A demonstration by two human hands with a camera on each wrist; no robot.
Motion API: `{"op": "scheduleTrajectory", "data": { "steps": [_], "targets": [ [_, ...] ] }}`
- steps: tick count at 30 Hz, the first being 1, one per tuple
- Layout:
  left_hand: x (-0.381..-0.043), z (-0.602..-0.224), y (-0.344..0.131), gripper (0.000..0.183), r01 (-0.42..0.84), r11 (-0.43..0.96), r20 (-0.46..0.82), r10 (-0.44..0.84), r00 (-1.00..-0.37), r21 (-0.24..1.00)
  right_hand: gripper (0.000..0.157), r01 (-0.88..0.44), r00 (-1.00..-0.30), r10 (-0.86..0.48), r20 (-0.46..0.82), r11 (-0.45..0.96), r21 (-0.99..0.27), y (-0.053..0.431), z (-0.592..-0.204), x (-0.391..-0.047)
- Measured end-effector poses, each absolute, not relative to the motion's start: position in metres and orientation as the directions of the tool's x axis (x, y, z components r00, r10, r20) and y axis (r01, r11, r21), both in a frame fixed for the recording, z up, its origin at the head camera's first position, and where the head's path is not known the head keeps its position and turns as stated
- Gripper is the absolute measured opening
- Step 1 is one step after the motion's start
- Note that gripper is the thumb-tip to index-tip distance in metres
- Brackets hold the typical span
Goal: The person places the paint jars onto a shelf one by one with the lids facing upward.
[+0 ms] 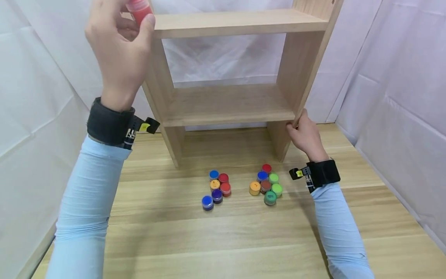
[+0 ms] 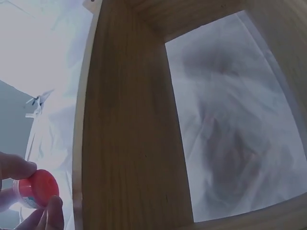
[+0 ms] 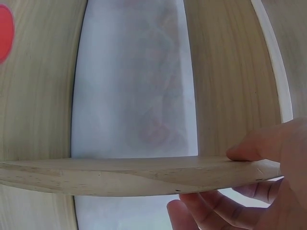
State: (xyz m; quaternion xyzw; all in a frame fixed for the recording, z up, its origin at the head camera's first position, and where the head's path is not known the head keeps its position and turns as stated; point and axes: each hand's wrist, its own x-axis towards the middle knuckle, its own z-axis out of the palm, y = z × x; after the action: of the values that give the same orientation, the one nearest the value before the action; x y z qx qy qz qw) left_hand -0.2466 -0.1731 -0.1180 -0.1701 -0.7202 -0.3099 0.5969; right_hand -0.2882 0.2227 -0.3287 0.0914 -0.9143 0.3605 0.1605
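Observation:
My left hand [image 1: 120, 50] is raised at the upper left, beside the top of the wooden shelf unit [image 1: 228, 102]. Between thumb and fingers it pinches a small red paint pot [image 1: 139, 11]; its red lid [image 2: 45, 187] shows in the left wrist view, left of a side panel. Low on the unit's right, my right hand [image 1: 308, 135] grips the edge of the right side panel [image 3: 139, 177]. The right wrist view shows the thumb on one face and the fingers on the other.
Two groups of small lidded pots stand on the wooden table [image 1: 230, 240] before the unit. The left group includes a blue pot [image 1: 207, 202], the right one a dark green pot [image 1: 270, 198]. White cloth [image 1: 400, 97] hangs around the table's back and sides.

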Motion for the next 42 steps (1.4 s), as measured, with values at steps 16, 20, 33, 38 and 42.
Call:
{"op": "scheduleTrajectory", "data": {
  "steps": [16,20,33,38,42],
  "targets": [
    [-0.261,-0.104,-0.177,0.033,0.389,0.888,0.940,-0.119,-0.319,0.244,0.059,-0.279,-0.930,-0.040,0.366,0.727,-0.628,0.223,-0.331,-0.287],
    [-0.262,-0.099,-0.174,0.034,0.292,0.911,0.910,-0.169,-0.378,0.291,0.060,-0.284,-0.928,-0.044,0.370,0.725,-0.628,0.222,-0.331,-0.288],
    [-0.259,-0.095,-0.168,0.045,0.158,0.958,0.848,-0.129,-0.514,0.241,0.060,-0.295,-0.924,-0.050,0.379,0.723,-0.624,0.221,-0.332,-0.289],
    [-0.259,-0.089,-0.162,0.045,0.126,0.935,0.812,-0.213,-0.543,0.330,0.062,-0.296,-0.926,-0.055,0.375,0.720,-0.627,0.224,-0.334,-0.290],
    [-0.258,-0.088,-0.162,0.047,0.120,0.939,0.808,-0.205,-0.552,0.321,0.062,-0.298,-0.926,-0.060,0.372,0.720,-0.627,0.225,-0.335,-0.290]
  ]
}}
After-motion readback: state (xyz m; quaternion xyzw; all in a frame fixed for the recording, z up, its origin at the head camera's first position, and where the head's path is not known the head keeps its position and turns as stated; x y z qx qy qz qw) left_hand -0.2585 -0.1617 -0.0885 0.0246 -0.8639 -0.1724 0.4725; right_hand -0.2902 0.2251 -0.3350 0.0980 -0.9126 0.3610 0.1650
